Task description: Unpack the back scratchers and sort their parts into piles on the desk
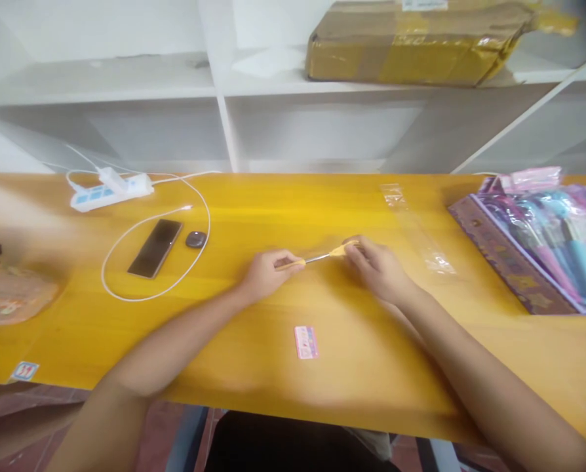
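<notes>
Both of my hands meet over the middle of the yellow table (253, 216). My left hand (266, 274) is closed around one end of a thin yellow-handled tool (317, 257) with a metal middle. My right hand (374, 265) pinches the tool's other yellow end. The tool lies almost level just above the tabletop. A small pink card (305, 341) lies on the table in front of my hands. Motion blur hides the tool's details.
A black phone (155, 247), a small dark puck (195, 239) and a looped white cable (126, 288) lie at left, behind them a white power strip (110, 190). Clear plastic sleeves (421, 229) and a purple box of packaged items (539, 249) sit right. A cardboard parcel (411, 46) is on the shelf.
</notes>
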Motion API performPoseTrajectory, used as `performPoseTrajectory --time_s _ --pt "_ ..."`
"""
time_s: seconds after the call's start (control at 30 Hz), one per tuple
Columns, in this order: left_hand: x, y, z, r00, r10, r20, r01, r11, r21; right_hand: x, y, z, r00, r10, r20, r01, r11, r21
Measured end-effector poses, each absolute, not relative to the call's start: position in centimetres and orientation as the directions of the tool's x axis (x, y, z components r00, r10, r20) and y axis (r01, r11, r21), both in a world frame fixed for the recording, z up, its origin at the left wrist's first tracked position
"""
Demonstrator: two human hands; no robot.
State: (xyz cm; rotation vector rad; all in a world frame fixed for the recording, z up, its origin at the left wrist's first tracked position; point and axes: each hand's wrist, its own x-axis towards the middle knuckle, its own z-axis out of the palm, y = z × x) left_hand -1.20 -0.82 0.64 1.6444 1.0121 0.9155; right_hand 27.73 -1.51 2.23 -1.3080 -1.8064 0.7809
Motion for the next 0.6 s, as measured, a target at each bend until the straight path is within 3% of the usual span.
performPoseTrajectory --time_s 0.2,0.47,0.53,0.6 --pt "-1.3 -0.9 1.0 0.487 0.868 0.103 0.357 -0.305 0.883 28.4 -4.1 0.6 -0.318 0.935 0.159 0.564 0.321 -0.761" --pt "-1.5 -1.0 1.2 0.489 0.854 0.177 0.359 -0.382 0.851 27.5 -4.7 1.5 -0.334 0.918 0.214 0.574 0.378 -0.727" --pt "-1.4 -1.1 1.3 0.535 0.809 0.246 0.391 -0.494 0.777 27.9 -4.7 2.1 -0.35 0.905 0.242 0.601 0.415 -0.683" --pt "-1.3 -1.2 1.3 0.598 0.736 0.317 0.463 -0.64 0.613 28.2 -4.8 2.4 -0.368 0.883 0.291 0.634 0.467 -0.616"
